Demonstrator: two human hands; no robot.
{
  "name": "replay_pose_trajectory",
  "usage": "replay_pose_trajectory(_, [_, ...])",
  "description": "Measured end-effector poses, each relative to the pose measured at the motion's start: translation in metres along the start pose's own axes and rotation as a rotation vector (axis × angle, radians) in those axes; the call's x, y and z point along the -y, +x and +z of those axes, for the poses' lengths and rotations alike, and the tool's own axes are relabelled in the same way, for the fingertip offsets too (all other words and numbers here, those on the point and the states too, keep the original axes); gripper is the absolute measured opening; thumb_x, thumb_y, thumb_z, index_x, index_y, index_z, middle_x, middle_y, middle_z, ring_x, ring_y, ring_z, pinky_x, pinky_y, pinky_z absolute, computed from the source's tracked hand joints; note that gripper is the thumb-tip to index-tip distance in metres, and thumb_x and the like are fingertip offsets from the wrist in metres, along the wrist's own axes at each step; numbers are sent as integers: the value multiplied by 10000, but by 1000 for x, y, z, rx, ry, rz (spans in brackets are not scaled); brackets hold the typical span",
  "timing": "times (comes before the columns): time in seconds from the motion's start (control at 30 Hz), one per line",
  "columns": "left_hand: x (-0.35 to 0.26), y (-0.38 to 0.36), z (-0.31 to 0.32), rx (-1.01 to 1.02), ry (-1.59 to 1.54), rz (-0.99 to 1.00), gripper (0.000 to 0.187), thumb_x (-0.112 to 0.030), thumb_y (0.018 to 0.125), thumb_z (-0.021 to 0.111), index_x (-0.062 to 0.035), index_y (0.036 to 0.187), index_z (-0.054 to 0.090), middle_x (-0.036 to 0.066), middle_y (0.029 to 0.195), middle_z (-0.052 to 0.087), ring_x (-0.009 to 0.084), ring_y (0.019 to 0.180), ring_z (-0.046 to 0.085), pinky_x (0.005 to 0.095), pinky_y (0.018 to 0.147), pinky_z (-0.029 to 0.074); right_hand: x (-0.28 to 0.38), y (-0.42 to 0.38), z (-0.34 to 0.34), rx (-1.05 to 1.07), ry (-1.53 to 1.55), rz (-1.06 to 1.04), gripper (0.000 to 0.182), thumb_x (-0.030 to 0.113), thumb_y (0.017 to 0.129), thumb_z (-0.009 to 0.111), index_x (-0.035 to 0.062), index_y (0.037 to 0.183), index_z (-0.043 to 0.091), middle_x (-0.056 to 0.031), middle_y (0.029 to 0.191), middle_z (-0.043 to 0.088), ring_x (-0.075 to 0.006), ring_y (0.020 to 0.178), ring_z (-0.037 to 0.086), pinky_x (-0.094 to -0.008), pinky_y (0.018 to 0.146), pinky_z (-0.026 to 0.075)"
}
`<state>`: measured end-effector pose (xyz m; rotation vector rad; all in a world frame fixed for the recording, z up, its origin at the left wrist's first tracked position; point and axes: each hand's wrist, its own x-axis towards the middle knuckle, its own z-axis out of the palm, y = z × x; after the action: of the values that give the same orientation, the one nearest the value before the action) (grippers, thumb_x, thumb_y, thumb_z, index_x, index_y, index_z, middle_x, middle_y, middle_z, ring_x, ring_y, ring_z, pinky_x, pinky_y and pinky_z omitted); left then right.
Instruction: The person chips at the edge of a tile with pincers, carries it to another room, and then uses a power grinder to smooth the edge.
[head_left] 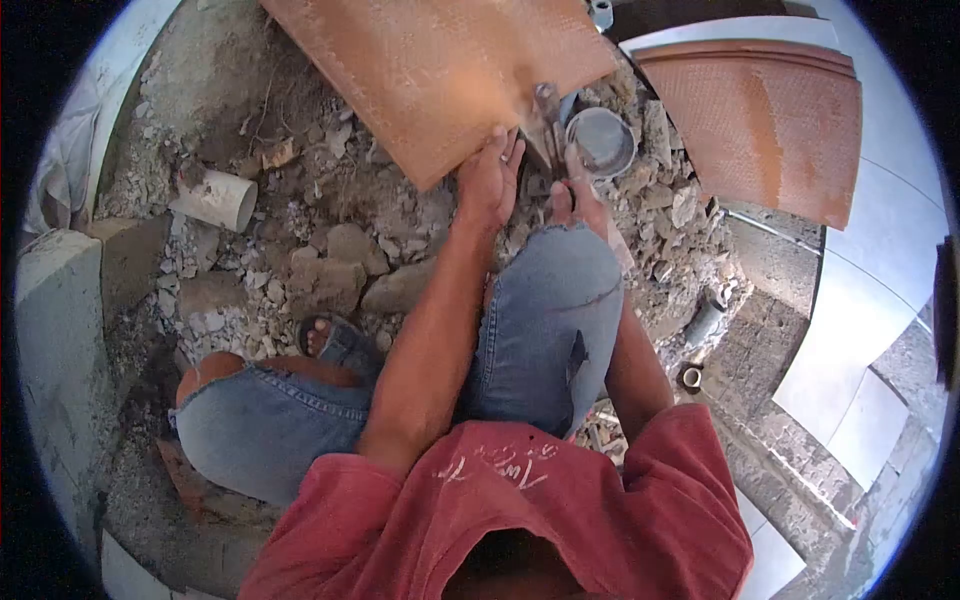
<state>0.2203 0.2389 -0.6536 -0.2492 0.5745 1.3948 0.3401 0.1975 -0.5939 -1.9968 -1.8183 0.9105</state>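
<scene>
My left hand (pixel 490 178) grips the lower edge of the tilted terracotta tile (pixel 440 70), fingers curled under it. My right hand (pixel 582 195) clasps a metal tool (pixel 548 125) set against the same edge, just beside the round grey pipe opening (pixel 600 140). Rubble (pixel 330 250) lies below the tile.

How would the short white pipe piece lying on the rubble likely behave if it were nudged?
The white pipe piece lies on its side, so it may roll, though the rubble around it would probably stop it. Hollow and seemingly thin-walled, it is likely stiff and light.
</scene>
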Motion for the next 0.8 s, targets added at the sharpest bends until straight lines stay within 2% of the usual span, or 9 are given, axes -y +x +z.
replay_pose_trajectory(0.1, [-1,-4,4,-20,8,3,400,-150,917,542,-54,1284,414,49,1294,459,208,1252,410,360,1036,331,7,1,-1,-142,-95,-60,465,238,953,457,157,1398,349,-216,943,615,-346,774,635,-367,625,488])
replay_pose_trajectory(0.2, [-2,-2,3,10,0,16,404,-155,916,542,-54,1286,412,53,1296,459,215,1252,410,368,1041,322,4,10,-4,75,-200,56,462,244,958,447,138,1396,345,-234,949,607,-344,817,635,-374,667,488])
replay_pose_trajectory(0.3, [-2,-4,3,-26,26,2,406,-154,913,546,-56,1284,415,51,1297,460,212,1255,409,368,1039,323,15,-1,-3,-120,76,-33,454,239,960,443,122,1390,352,-250,1010,602,-346,902,626,-373,733,486])
replay_pose_trajectory(0.4, [0,1,1,-25,-6,13,363,-141,908,559,-88,1250,449,46,1252,516,206,1179,491,384,998,395,23,6,-13,131,-61,158,448,257,967,427,107,1384,357,-261,1111,577,-351,970,609,-366,793,477])
replay_pose_trajectory(0.47, [0,7,-1,-21,-7,24,362,-141,907,561,-87,1247,451,47,1248,519,204,1177,493,386,996,397,8,6,-2,-128,-23,-181,444,211,962,444,99,1383,357,-252,1196,544,-350,1003,601,-368,814,474])
replay_pose_trajectory(0.57, [3,1,-6,-17,-5,0,387,-152,904,566,-80,1263,442,38,1268,493,199,1210,456,372,1004,371,12,7,-7,-118,-130,-408,440,182,959,448,86,1380,361,-248,1236,520,-358,1029,590,-380,829,468])
replay_pose_trajectory(0.6, [2,2,-5,-7,-6,-4,414,-163,902,569,-74,1281,430,29,1294,464,197,1246,418,356,1014,343,18,4,-9,39,-11,-38,426,163,958,443,87,1371,376,-241,1253,511,-358,1096,558,-374,868,452])
replay_pose_trajectory(0.7, [0,0,0,-13,12,4,399,-157,904,567,-94,1277,439,17,1285,476,182,1238,429,351,1003,347,7,5,-2,-122,-11,-190,417,195,964,429,88,1364,386,-241,1232,524,-372,1096,552,-372,871,450])
replay_pose_trajectory(0.8, [0,0,-2,15,19,-3,406,-167,908,565,-107,1286,429,16,1288,476,181,1236,431,352,997,348,18,1,-6,11,-36,14,425,184,957,443,94,1368,382,-254,1194,540,-384,1077,558,-387,859,456])
